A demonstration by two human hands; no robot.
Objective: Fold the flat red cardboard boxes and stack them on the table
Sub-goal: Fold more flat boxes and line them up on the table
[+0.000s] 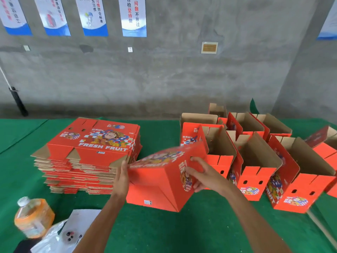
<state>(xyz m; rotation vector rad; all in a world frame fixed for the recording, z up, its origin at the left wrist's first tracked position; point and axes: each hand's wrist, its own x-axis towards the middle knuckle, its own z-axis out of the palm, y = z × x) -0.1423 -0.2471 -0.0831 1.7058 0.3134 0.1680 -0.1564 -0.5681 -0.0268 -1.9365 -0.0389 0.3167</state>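
A folded red box (156, 187) is tipped on its side above the green table (200, 230), its closed bottom facing me. My left hand (121, 179) lies flat against its left side with straight fingers. My right hand (202, 174) rests on its right side with fingers spread and a fingertip at a handle hole. A tall stack of flat red boxes (87, 156) printed "FRESH FRUIT" stands to the left. Several folded open-topped boxes (255, 157) stand in rows on the right.
An orange drink bottle (33, 217) stands at the near left, beside a white plastic bag (60, 234). A grey concrete wall with posters rises behind the table. A black handle (18, 101) leans on the wall at far left.
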